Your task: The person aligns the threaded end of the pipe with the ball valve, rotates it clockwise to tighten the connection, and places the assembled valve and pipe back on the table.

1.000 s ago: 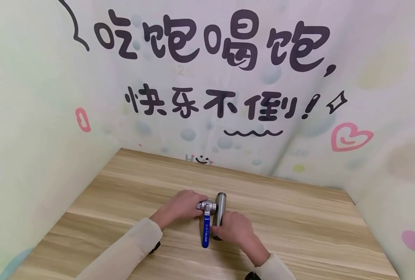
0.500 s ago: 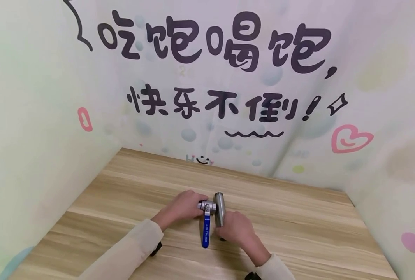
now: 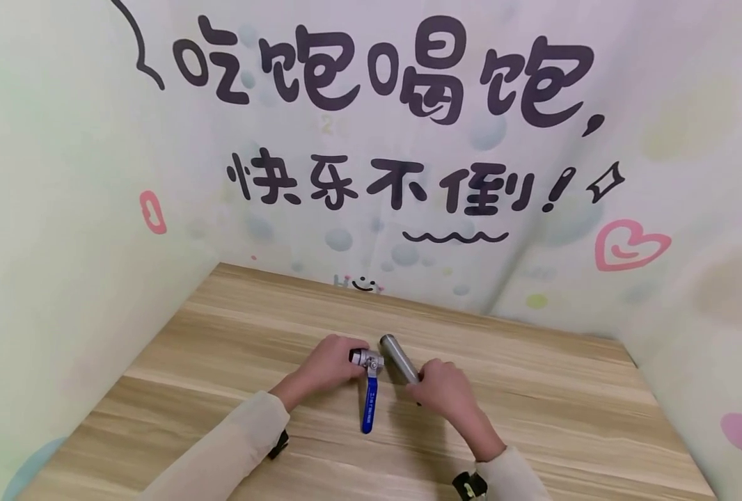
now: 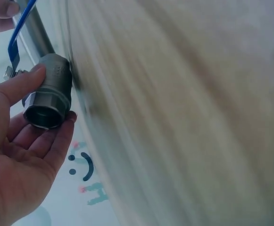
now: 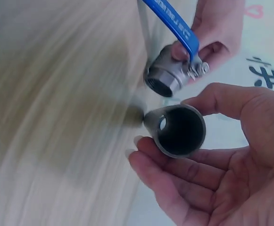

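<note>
My left hand (image 3: pixel 329 363) grips a steel ball valve (image 3: pixel 367 359) by its body, thumb on one side and fingers beneath. The valve's blue lever handle (image 3: pixel 369 403) points toward me in the head view. A threaded, open socket of the valve (image 4: pixel 45 110) faces the left wrist camera. In my right hand (image 3: pixel 447 390) is a steel pipe (image 3: pixel 399 358), pinched near its near end between thumb and fingers. Its far end leans left toward the valve. Through the hollow pipe (image 5: pixel 180 131) light shows in the right wrist view. A small gap separates pipe and valve there.
Both hands work above a wood-grain table (image 3: pixel 271 313). A pale printed wall (image 3: pixel 371 125) with large dark characters rises behind its back edge, and similar walls flank both sides. Dark straps (image 3: pixel 470 486) sit at the wrists.
The pipe has swung from standing nearly in line beside the valve to a slant, its near end moving right with my right hand. The left hand and valve have barely shifted, tilting slightly.
</note>
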`<state>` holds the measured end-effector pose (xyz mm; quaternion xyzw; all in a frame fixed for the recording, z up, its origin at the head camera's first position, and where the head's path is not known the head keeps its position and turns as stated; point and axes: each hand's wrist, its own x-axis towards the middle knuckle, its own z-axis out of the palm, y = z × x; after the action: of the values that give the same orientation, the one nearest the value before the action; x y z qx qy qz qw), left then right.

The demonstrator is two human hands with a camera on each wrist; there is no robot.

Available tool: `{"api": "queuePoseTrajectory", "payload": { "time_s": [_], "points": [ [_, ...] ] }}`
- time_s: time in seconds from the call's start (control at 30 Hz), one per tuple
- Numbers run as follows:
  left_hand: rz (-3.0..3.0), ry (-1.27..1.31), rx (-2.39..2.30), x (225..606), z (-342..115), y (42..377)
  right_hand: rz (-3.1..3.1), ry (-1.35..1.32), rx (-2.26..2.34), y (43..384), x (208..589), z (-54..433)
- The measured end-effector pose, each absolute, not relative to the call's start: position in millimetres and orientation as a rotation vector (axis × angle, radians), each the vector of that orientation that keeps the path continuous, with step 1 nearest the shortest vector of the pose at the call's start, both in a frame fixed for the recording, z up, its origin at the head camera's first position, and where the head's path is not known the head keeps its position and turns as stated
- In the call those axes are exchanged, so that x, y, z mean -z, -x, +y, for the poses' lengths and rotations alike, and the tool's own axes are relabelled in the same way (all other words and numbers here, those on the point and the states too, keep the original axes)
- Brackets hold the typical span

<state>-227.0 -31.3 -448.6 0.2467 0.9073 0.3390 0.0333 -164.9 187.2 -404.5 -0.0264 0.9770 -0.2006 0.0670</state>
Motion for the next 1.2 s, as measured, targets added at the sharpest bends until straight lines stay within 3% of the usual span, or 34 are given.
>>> {"api": "queuePoseTrajectory", "payload": {
  "time_s": [0.6,1.2],
  "points": [
    [2.672,-0.291,-1.516,444.5,-37.0,231.2,2.559,-0.293,1.687,206.3,402.7,241.0],
    [2.427,-0.019,-2.005,423.7,-49.9,238.9,2.009,-0.131,2.168,210.9,406.3,272.1]
  ]
}}
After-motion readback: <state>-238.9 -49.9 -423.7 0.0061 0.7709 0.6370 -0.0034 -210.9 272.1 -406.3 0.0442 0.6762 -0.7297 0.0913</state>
